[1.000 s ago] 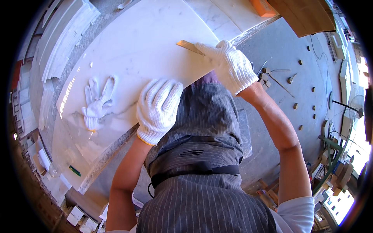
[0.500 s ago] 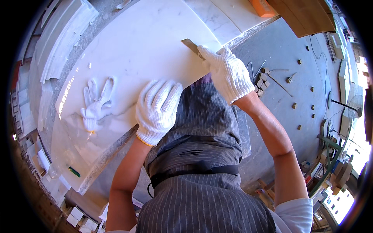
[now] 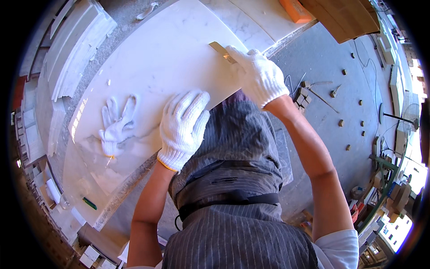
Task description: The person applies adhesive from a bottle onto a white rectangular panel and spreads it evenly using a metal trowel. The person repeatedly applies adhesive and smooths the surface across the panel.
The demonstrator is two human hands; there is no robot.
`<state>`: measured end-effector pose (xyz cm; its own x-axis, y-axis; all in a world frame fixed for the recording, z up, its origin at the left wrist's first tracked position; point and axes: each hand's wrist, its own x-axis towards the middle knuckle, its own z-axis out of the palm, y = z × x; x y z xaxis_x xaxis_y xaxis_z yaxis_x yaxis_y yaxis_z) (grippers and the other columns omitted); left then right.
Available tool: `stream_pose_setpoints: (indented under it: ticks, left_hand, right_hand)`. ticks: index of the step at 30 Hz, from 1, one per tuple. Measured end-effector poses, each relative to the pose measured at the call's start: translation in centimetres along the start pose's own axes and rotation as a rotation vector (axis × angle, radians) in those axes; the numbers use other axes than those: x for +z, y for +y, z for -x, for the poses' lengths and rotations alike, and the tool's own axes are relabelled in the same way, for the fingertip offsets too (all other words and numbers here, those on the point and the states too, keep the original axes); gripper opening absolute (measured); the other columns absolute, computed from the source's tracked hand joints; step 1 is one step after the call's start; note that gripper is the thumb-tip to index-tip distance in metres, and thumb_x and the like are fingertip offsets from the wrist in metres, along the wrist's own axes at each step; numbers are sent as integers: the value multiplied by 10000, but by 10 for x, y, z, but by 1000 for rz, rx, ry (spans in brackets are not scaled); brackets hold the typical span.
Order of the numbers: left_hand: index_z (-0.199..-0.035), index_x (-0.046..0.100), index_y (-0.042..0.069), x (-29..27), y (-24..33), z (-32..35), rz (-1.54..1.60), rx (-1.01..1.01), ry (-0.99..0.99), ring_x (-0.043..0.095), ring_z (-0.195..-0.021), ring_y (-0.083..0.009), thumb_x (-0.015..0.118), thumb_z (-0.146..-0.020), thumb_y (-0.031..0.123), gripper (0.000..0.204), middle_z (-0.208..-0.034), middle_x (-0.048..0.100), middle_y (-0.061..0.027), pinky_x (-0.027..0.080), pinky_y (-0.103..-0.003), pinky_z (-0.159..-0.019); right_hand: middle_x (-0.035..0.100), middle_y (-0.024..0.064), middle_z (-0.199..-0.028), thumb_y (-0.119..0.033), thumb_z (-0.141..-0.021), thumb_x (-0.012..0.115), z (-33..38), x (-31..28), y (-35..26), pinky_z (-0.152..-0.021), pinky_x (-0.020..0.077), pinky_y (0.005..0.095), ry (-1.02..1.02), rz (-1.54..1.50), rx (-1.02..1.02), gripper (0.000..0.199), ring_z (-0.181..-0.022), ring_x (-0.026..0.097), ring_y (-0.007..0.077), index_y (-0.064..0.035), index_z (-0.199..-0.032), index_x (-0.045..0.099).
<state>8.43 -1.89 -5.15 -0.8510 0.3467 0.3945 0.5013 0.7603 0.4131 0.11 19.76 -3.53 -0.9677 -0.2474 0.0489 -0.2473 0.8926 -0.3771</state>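
Note:
Both my hands wear white knitted gloves. My right hand (image 3: 261,76) is closed around a flat metal scraper blade (image 3: 219,50), whose tip sticks out to the left over a polished white marble slab (image 3: 165,58). How the fingers wrap the blade underneath is hidden. My left hand (image 3: 184,127) rests on the slab's near edge, palm down, fingers stretched out side by side, with nothing visible in it. To its left, a loose white glove (image 3: 117,127) lies on the slab, fingers spread.
A green-handled tool (image 3: 89,203) lies at the slab's lower left corner. An orange block (image 3: 296,11) and a cardboard box (image 3: 342,18) are at the far right. Stacked pale stone strips (image 3: 80,49) stand at left. Small blocks (image 3: 303,96) are scattered on the grey floor at right.
The blade's angle has changed slightly, and it now catches yellowish light. My right hand has moved slightly left in view. The left hand stays at the slab's edge while the whole view shifts a little.

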Motion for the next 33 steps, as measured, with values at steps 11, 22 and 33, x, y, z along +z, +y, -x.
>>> stream_pose_setpoints:
  ticks: [11,22,33]
  left_hand:
    - [-1388,567,131,-6,-14,-7,-306,14,-266,429,-1365,-351,823,-721,398,763,-1448,483,-147,315,-537,-1165]
    - [-1421,542,127,-4,-14,-8,-321,-17,-340,372,-1413,-383,777,-747,479,796,-1496,441,-162,271,-561,-1187]
    - [-1379,575,110,-5,-17,-9,-283,20,-354,401,-1381,-422,760,-773,464,726,-1414,494,-228,294,-589,-1163]
  right_hand:
    - [681,174,-894,-242,-949,582,-3,12,-6,-630,571,434,59,-7,-61,403,-809,698,359,-155,-1342,554]
    - [684,188,-1080,-145,-940,586,9,15,-9,-817,565,422,101,-137,-105,455,-948,680,357,-77,-1389,550]
    - [669,221,-1069,-109,-918,592,2,16,-22,-787,561,446,105,-141,-40,346,-940,672,400,-34,-1256,601]
